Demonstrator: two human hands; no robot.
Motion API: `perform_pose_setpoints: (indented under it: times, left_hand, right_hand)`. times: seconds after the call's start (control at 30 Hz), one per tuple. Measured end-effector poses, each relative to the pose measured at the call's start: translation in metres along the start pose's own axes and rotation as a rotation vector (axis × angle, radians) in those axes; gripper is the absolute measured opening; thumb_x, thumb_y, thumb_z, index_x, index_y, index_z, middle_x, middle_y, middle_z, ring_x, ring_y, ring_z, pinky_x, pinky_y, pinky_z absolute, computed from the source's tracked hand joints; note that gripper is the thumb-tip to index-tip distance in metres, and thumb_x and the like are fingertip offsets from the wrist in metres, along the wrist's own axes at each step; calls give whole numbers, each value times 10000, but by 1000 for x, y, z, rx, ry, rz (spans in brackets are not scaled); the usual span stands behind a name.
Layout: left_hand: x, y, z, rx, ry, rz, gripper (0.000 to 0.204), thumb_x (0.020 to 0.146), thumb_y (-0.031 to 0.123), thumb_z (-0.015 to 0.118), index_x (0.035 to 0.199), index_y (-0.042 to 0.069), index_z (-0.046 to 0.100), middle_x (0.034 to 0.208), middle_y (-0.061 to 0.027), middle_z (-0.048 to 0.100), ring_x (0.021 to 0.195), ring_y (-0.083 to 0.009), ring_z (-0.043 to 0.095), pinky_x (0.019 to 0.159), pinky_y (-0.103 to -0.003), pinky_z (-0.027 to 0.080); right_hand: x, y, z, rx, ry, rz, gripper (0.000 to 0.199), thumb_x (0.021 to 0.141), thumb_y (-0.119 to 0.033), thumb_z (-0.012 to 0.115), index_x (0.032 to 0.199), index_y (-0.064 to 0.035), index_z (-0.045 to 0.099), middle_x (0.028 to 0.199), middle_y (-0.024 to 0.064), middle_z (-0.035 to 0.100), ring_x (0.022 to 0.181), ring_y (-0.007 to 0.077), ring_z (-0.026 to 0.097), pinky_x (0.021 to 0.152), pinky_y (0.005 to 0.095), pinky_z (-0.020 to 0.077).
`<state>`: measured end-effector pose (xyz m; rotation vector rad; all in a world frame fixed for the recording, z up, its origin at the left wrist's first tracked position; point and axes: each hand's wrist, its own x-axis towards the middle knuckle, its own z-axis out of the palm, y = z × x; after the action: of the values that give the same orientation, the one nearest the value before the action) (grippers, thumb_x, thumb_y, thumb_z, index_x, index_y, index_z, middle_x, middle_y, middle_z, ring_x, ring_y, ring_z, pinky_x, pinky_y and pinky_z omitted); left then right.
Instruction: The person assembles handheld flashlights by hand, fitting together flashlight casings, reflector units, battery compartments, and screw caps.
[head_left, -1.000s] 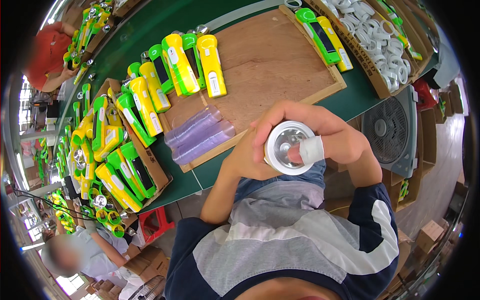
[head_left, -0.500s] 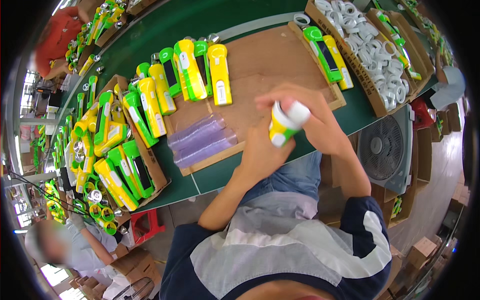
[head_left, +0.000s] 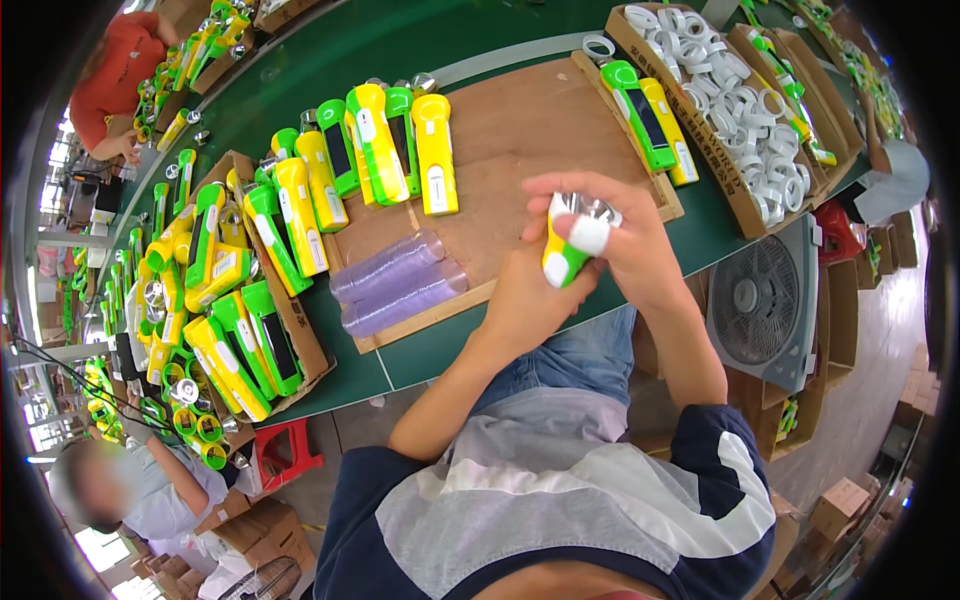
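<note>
A green and yellow flashlight (head_left: 565, 262) is upright in front of me, its head facing up. My left hand (head_left: 528, 300) is closed round its body, hiding much of it. At the head, my right hand (head_left: 645, 255) curls its fingers round the rim, the thumb pressed against it. White wrapping (head_left: 590, 236) covers that thumb. A shiny silver reflector (head_left: 602, 209) shows between thumb and fingers. Beyond my hands lies a brown board (head_left: 520, 130) with a raised wooden edge. Clear, purplish stacks of thin plastic discs (head_left: 400, 285) rest on its near left part.
Several flashlights (head_left: 436, 160) lie along the board's left; two more (head_left: 640, 125) are on its right edge. A carton of white rings (head_left: 740, 120) stands at right, above a grey fan (head_left: 762, 300). Flashlights fill a carton (head_left: 312, 350) at left. Co-workers sit nearby.
My right hand has turned at the flashlight's head, and its silver reflector now shows. The flashlight stays in my left hand. The whole view has shifted slightly.
</note>
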<state>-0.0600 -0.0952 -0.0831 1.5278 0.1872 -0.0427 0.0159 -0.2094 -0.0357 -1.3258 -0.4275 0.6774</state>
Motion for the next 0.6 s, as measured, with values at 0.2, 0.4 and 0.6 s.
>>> perform_pose_setpoints:
  times: [0.2, 0.4, 0.6]
  left_hand:
    - [-11, -1, -13, -863, -805, -255, 174, 872, 102, 680, 922, -21, 567, 656, -74, 578, 497, -130, 574, 425, -260, 461]
    - [-5, 4, -3, -142, -164, -73, 350, 910, 111, 667, 1137, 18, 418, 733, -57, 588, 501, -127, 560, 445, -266, 452]
    - [1, 7, 2, -74, 22, -63, 416, 894, 138, 711, 1155, 14, 412, 822, -83, 620, 552, -130, 582, 488, -273, 464]
  right_hand:
    - [6, 0, -12, 382, -548, -130, 453, 724, -325, 827, 968, 13, 650, 888, 163, 645, 832, 273, 645, 764, 418, 531]
    - [8, 13, -17, 249, -257, -100, 345, 794, -166, 750, 1081, 11, 678, 929, 119, 665, 860, 193, 665, 749, 329, 564]
    - [5, -6, -8, 78, 30, 97, 344, 894, -187, 614, 1167, 21, 642, 981, 103, 671, 795, 181, 683, 597, 324, 590]
